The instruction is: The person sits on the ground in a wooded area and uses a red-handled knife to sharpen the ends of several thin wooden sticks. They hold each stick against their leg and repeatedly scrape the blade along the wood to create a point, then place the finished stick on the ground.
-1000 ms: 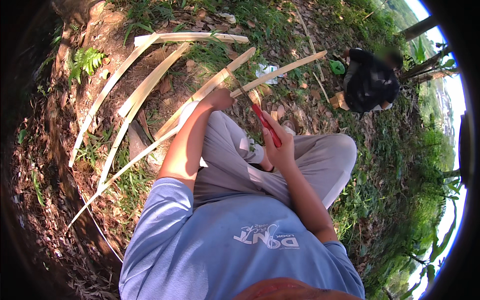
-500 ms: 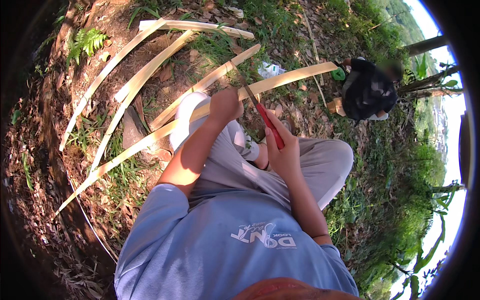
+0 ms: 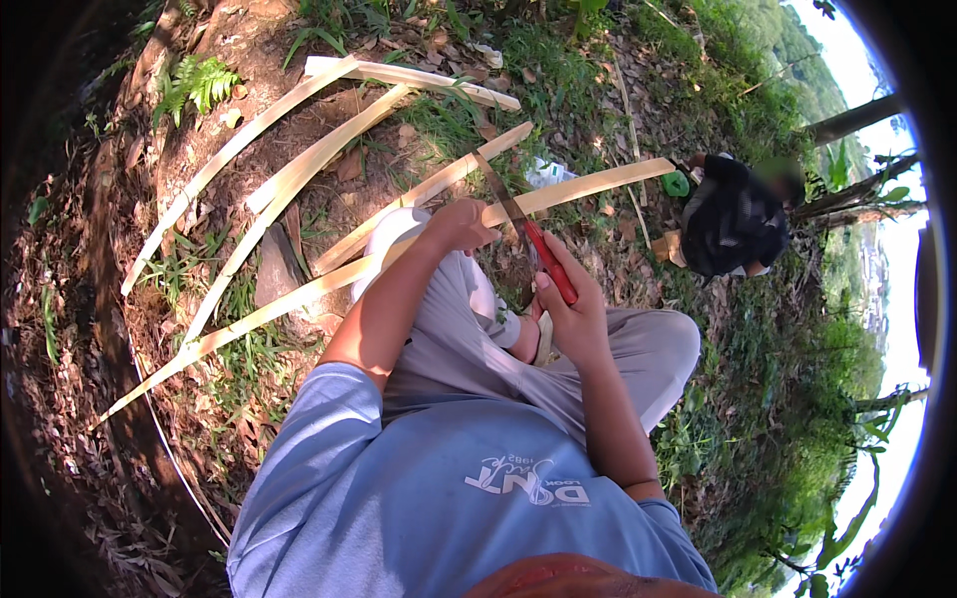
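Note:
My left hand (image 3: 465,224) is closed around a long, pale, flat strip (image 3: 299,295), apparently split wood or bamboo. The strip runs across my bent left knee, from the lower left ground up to the right. A knife (image 3: 551,267) with a red handle and a long dark blade is in my right hand (image 3: 578,314). Its blade lies across the strip just right of my left hand, tip pointing up and left. Whether the edge bites into the strip cannot be made out.
Several similar pale strips (image 3: 239,169) lie on the leafy ground at the upper left. Beyond the held strip are a white packet (image 3: 546,172) and a green object (image 3: 676,183). A person in dark clothes (image 3: 736,217) crouches at the right, near the strip's far end.
The view has shifted, so most of the scene sits slightly lower. Both hands keep their holds, and the blade still crosses the strip beside my left hand, its flat now facing more toward me.

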`<action>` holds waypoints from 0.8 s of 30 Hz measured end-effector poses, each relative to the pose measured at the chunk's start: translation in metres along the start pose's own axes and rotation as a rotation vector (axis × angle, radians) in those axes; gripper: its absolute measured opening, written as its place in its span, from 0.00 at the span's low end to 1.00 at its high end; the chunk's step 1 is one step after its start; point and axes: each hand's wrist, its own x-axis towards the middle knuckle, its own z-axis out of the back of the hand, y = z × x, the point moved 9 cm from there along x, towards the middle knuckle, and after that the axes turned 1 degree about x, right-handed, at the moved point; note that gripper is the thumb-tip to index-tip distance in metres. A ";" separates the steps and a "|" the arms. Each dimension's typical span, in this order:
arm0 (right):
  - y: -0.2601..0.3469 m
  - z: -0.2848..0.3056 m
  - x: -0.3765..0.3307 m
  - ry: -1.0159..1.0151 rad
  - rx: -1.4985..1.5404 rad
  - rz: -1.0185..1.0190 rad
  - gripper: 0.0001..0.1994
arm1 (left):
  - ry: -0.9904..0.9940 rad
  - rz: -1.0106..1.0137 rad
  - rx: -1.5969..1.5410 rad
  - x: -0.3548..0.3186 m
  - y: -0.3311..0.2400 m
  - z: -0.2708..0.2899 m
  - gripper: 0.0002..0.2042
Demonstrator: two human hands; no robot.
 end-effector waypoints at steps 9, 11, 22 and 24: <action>0.016 0.002 0.034 -0.189 -0.214 0.082 0.21 | -0.325 0.050 0.510 -0.010 -0.014 -0.007 0.09; 0.024 0.000 0.043 -0.185 -0.184 0.116 0.20 | -0.334 0.037 0.576 -0.013 -0.016 -0.009 0.09; 0.023 0.008 0.066 -0.201 -0.149 0.129 0.18 | -0.364 0.086 0.270 -0.015 -0.010 -0.011 0.10; 0.021 0.003 0.055 -0.220 -0.157 0.104 0.18 | -0.449 0.068 0.438 -0.017 -0.014 -0.005 0.10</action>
